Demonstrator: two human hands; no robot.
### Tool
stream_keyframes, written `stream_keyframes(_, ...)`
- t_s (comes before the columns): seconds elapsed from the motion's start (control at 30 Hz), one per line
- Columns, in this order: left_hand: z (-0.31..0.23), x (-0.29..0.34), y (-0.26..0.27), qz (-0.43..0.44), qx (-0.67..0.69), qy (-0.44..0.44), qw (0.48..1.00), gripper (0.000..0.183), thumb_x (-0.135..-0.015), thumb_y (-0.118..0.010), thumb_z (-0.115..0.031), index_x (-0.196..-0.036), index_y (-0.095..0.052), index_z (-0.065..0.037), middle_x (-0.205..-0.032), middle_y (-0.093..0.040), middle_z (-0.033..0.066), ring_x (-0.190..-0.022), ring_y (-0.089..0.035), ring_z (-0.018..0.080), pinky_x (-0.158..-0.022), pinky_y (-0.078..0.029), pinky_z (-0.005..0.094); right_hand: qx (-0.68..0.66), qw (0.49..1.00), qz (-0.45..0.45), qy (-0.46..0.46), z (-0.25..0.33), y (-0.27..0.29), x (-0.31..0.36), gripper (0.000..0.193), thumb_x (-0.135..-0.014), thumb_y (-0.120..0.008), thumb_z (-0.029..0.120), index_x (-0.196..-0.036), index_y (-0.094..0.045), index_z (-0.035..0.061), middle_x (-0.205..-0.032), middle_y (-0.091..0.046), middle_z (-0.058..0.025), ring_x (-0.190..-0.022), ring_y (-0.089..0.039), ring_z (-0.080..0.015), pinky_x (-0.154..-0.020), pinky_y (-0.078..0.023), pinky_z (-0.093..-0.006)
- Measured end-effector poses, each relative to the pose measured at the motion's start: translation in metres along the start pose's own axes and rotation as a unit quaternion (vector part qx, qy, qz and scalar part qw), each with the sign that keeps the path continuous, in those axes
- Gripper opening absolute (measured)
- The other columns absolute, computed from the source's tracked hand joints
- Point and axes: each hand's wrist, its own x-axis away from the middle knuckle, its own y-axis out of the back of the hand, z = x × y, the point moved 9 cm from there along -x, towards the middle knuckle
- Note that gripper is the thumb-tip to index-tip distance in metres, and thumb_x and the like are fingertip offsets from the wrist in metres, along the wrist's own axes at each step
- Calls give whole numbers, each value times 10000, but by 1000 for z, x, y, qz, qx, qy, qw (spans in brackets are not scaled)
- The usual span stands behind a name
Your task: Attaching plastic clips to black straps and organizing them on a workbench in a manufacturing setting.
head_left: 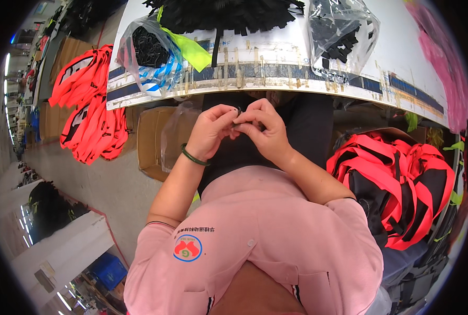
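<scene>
Over my lap, just in front of the table edge, both hands are raised with their fingertips nearly meeting. My left hand (211,131) is closed, thumb and forefinger pinched on a small black piece (239,111) that shows only as a dark tip. Close against it, my right hand (267,133) is closed too, its thumb and fingers pressed together at the same piece. The fingers cover most of the piece, so its kind cannot be made out. A dark green bangle (194,156) circles my left wrist.
The white table (276,52) carries a heap of black strips (223,16), a clear bag of black pieces (339,39) and another bag (150,47). Red-and-black straps (396,178) lie piled at right; more red straps (89,126) hang at left. A cardboard box (151,139) stands below.
</scene>
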Motion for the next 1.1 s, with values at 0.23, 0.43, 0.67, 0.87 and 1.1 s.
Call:
stream_keyframes(0.23,-33,-7,48,-117,-156,-160,968,101,-837,-629,-46,-922,-603,3,-809,-630,57,-666,-599,107,-621,-501,228,-344,905,227,100,105,26,4,62,-777,-599,23,-737,-644,10,-723,-637,-96,-662,-565,-175,-574,-450,-262)
stream_keyframes(0.43,-54,4,50,-145,-148,-261,943,106,-824,-626,4,-926,-601,7,-869,-637,77,-761,-611,118,-699,-508,239,-311,930,184,-60,75,25,2,36,-775,-645,24,-753,-620,13,-710,-584,-34,-603,-520,-85,-515,-394,-198)
stream_keyframes(0.67,-64,29,-5,-56,-142,-390,908,164,-776,-630,91,-924,-594,27,-958,-633,134,-911,-617,199,-817,-498,280,-16,996,-28,-77,6,-3,-5,127,-784,-651,54,-740,-538,15,-621,-458,35,-537,-373,-23,-477,-315,-194)
stream_keyframes(0.87,-62,38,-19,-26,-229,-444,866,140,-768,-629,101,-888,-613,30,-964,-625,154,-905,-622,217,-787,-513,288,-123,978,-1,-167,-16,-13,1,129,-792,-638,64,-716,-538,33,-620,-472,56,-561,-385,-11,-486,-315,-187)
stream_keyframes(1.1,-51,30,-17,3,-188,-364,912,150,-765,-638,94,-901,-612,37,-1002,-612,145,-931,-602,193,-820,-489,278,-159,971,-43,-171,-22,-9,7,118,-804,-630,70,-723,-548,45,-637,-486,68,-583,-397,8,-503,-319,-167)
